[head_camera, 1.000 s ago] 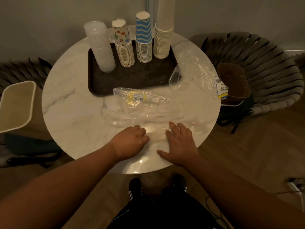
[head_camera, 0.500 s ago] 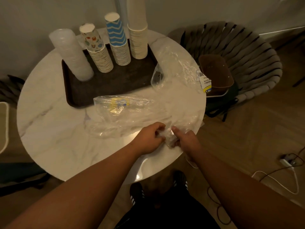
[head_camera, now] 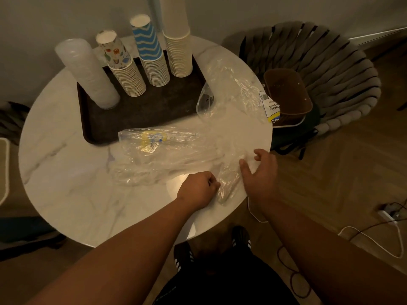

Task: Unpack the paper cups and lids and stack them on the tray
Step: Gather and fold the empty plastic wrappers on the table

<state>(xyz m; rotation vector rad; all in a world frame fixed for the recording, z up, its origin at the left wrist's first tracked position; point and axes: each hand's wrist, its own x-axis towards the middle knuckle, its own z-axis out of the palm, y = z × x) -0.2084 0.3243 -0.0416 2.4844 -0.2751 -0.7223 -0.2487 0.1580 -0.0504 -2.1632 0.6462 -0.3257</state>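
On the round white marble-patterned table a dark brown rectangular tray sits toward the far side. Four stacks stand upright on it in a row: a column of translucent plastic lids at the left, then a stack of paper cups printed with small coloured figures, a stack of paper cups with blue and white zigzag stripes, and a tall stack of plain white paper cups that runs out of the top of the frame.

Empty clear plastic wrappers lie crumpled on the table in front of and to the right of the tray. One clear wrapper with a yellow and blue printed patch overlaps the tray's near edge; its print is too blurred to read. Another clear wrapper reaches the table's right edge, where its white label shows the words "CUPS" and part of "DISPOSABLE".

The left hand is curled into a fist, pinching the near end of a clear wrapper at the table's front edge. The right hand is spread, fingers loosely bent, resting on that same plastic just to the right.

A grey woven chair stands behind the table at the right.
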